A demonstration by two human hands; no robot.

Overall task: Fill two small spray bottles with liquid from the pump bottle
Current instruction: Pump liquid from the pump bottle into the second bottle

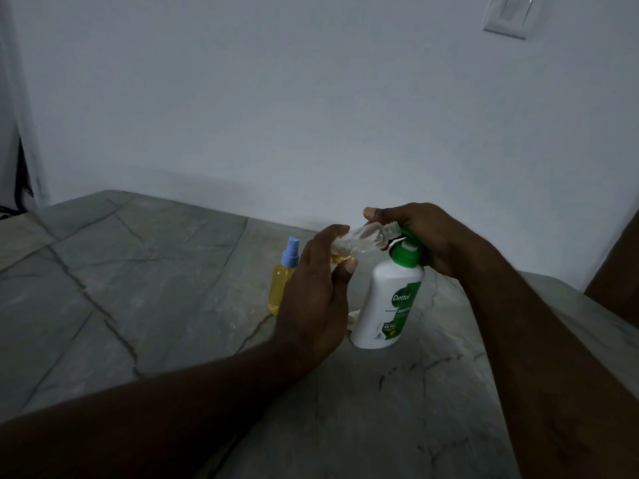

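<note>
A white pump bottle (387, 305) with a green pump top stands on the grey stone counter (138, 271). My right hand (425, 236) covers and grips the pump head. My left hand (318, 292) holds a small clear spray bottle (359, 240), uncapped and tilted on its side, its threaded neck against the pump's spout. A little yellow liquid sits in its lower end by my fingers. A second small spray bottle (281, 281), full of yellow liquid and closed with a blue sprayer cap, stands upright to the left, partly hidden by my left hand.
The counter runs back to a white wall (311, 115). A white switch plate (508, 15) is on the wall at the upper right. A small white object (353, 319) lies behind the pump bottle's base. The counter's left end drops off near dark cables.
</note>
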